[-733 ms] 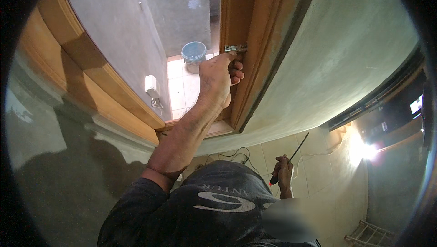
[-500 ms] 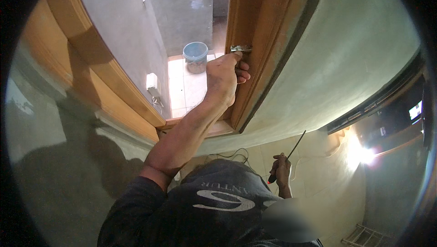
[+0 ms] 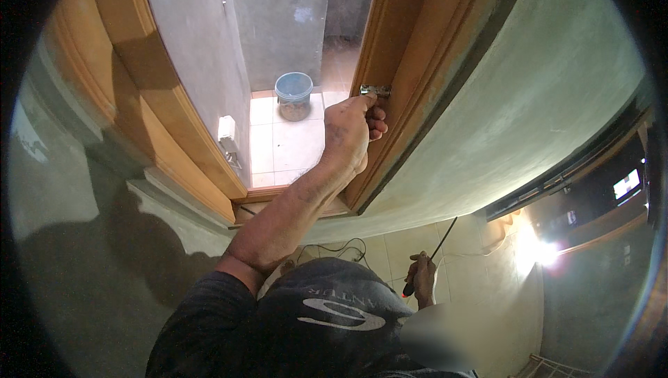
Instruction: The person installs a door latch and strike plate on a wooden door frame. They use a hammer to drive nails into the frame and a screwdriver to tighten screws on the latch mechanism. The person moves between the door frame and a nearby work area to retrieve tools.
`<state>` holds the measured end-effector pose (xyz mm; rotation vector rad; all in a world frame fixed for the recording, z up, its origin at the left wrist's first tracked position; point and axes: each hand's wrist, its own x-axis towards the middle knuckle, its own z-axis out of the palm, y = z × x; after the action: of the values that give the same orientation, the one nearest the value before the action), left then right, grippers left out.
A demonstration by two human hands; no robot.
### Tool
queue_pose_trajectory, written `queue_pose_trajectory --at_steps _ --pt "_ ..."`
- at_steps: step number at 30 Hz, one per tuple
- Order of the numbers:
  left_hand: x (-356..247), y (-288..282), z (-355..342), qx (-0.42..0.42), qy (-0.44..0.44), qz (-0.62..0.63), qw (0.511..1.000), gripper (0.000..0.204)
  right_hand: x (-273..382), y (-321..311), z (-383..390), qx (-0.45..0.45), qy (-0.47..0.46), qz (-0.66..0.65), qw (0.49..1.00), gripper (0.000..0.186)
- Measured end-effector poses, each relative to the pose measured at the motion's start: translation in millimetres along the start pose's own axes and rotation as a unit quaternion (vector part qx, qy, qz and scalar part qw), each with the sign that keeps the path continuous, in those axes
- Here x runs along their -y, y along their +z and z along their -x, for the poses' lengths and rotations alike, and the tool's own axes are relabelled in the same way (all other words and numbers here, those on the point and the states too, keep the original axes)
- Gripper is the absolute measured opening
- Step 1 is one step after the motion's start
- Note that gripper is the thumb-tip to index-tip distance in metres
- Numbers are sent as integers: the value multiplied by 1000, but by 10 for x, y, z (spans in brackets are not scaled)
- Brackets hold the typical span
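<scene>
My left hand (image 3: 346, 129) reaches up to the wooden door frame (image 3: 407, 44), its fingers curled. Thumb and fingertip press against a small shiny metal plate (image 3: 376, 90) that sits on the frame's inner face. The hand hides part of the plate's lower edge. Lower down on the right, my right hand (image 3: 422, 277) is closed around the dark handle of a long screwdriver (image 3: 444, 240). A bit of red shows at the handle's end, and the thin dark shaft points up and to the right, away from the frame.
Past the doorway, a blue-tinted bucket (image 3: 293, 95) stands on white floor tiles, with a white electrical box (image 3: 227, 133) on the wall nearby. A dark cable (image 3: 341, 247) lies on the floor below. A bright lamp (image 3: 547, 253) shines at right, near a metal rack (image 3: 550, 367).
The view has shifted slightly, so the doorway and bucket sit a little differently. My left hand stays at the metal plate, and my right hand keeps hold of the screwdriver.
</scene>
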<state>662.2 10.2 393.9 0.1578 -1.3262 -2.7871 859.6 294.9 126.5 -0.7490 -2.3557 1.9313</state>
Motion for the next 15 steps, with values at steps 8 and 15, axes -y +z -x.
queue_pose_trajectory --at_steps 8,15 --pt "-15 -4 -38 7 -20 16 1000 14 -103 -2 119 1 20 11 1000 55" --pt "36 3 -43 4 3 17 1000 15 -71 22 73 10 -15 14 1000 55"
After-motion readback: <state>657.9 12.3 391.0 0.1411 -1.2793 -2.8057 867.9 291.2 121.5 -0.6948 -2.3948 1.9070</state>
